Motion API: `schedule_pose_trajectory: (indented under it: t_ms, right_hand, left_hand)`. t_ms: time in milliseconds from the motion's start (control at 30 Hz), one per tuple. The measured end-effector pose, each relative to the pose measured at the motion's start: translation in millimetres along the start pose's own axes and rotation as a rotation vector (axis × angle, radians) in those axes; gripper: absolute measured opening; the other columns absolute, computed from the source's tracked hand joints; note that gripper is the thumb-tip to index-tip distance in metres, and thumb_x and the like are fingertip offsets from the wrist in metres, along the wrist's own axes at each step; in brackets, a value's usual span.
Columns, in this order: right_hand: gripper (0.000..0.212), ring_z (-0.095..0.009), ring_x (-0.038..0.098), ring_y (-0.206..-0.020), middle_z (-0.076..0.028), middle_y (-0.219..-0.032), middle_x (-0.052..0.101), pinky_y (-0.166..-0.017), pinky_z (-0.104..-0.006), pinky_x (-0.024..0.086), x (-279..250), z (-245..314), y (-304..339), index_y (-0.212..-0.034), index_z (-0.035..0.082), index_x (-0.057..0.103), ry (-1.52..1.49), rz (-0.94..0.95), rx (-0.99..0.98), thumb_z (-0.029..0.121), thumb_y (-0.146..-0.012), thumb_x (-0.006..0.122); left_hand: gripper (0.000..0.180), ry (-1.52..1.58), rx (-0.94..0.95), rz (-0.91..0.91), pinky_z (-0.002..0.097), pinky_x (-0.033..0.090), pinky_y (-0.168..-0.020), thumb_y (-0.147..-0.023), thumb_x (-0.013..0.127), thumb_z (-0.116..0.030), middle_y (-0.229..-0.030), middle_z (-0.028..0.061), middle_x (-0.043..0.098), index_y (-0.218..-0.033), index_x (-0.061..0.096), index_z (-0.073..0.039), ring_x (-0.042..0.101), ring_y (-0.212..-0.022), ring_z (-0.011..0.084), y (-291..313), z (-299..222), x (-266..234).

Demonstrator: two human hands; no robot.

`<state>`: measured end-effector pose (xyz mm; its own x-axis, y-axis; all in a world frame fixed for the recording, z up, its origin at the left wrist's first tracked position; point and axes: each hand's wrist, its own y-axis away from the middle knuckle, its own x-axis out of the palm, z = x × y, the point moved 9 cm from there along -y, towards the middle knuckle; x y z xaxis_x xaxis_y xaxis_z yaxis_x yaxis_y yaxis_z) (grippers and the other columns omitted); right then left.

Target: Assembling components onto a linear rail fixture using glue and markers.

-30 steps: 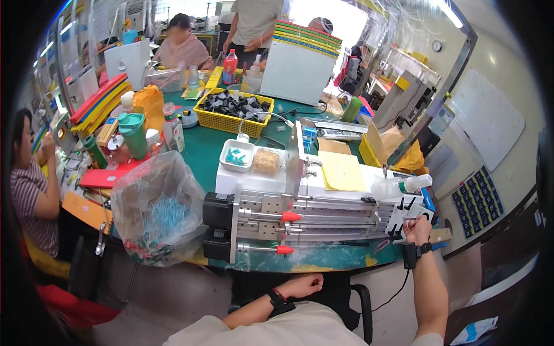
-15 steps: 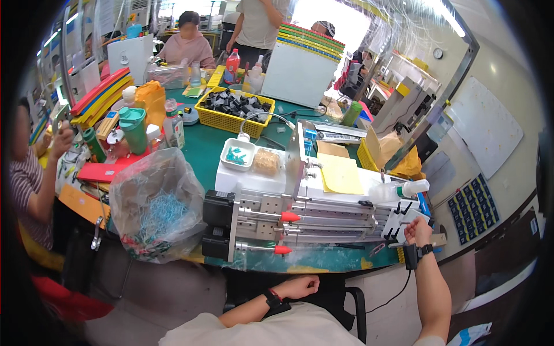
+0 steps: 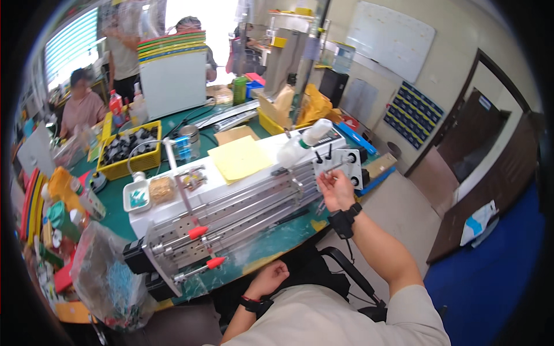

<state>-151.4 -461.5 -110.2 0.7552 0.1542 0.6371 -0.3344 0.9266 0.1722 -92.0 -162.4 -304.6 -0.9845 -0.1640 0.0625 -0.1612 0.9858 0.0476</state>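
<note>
A long white and metal machine with steel rails lies across the green table. My right hand, with a black wrist strap, is raised at the machine's right end. Its fingers are apart and touch the white end plate, which carries black knobs. Nothing shows in that hand. My left hand rests low by my lap under the table's edge, fingers curled with nothing in them. Two red-tipped levers stick out at the machine's left end. A yellow sheet and a white bottle lie on top.
A clear plastic bag bulges at the table's near left corner. A yellow basket of black parts, a small white tray and bottles stand behind the machine. Other people are at the far side. Stacked trays rise at the back.
The view has swung to the right and tilted, so the room's right wall and door now show. My right hand stays at the end plate; my left stays by my lap.
</note>
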Motion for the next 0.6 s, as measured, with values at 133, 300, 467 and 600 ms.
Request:
schedule_pose_trajectory:
  t_ms: [133, 300, 467, 600]
  right_hand:
    - [0.006, -0.028, 0.072, -0.095, -0.013, -0.098, 0.061, -0.095, -0.0463, 0.066, 16, -3, 25, -0.098, 0.001, 0.057, -0.125, -0.063, 0.022, 0.005, -0.099, 0.059]
    - [0.008, -0.024, 0.071, -0.093, -0.012, -0.099, 0.063, -0.092, -0.0423, 0.066, 11, -8, 34, -0.102, 0.002, 0.058, -0.065, -0.068, 0.053, 0.009, -0.103, 0.061]
    - [0.010, -0.021, 0.071, -0.090, -0.008, -0.093, 0.064, -0.089, -0.0407, 0.066, 17, -2, 42, -0.100, 0.003, 0.060, 0.090, 0.007, 0.008, 0.012, -0.104, 0.062]
    - [0.011, -0.020, 0.070, -0.087, -0.007, -0.090, 0.063, -0.083, -0.0400, 0.065, 19, -2, 37, -0.096, 0.003, 0.060, 0.131, 0.007, -0.005, 0.010, -0.104, 0.059]
  left_hand:
    - [0.012, 0.029, -0.011, 0.001, 0.0262, 0.047, -0.070, -0.102, 0.073, -0.015, -0.086, -0.0038, 0.060, -0.100, 0.066, -0.005, 0.055, -0.077, 0.0060, 1, -6, 0]
    - [0.010, 0.001, -0.035, 0.017, 0.0233, 0.046, -0.069, -0.102, 0.073, -0.014, -0.087, -0.0064, 0.060, -0.101, 0.067, -0.006, 0.053, -0.076, 0.0032, 1, -12, 1]
    - [0.011, 0.013, -0.053, 0.022, 0.0246, 0.047, -0.071, -0.103, 0.073, -0.015, -0.086, -0.0049, 0.061, -0.102, 0.067, -0.006, 0.055, -0.077, 0.0048, 1, -9, -1]
    - [0.012, 0.034, -0.034, 0.050, 0.0244, 0.048, -0.074, -0.103, 0.074, -0.014, -0.091, -0.0047, 0.062, -0.105, 0.067, -0.005, 0.057, -0.082, 0.0046, 4, -27, 1]
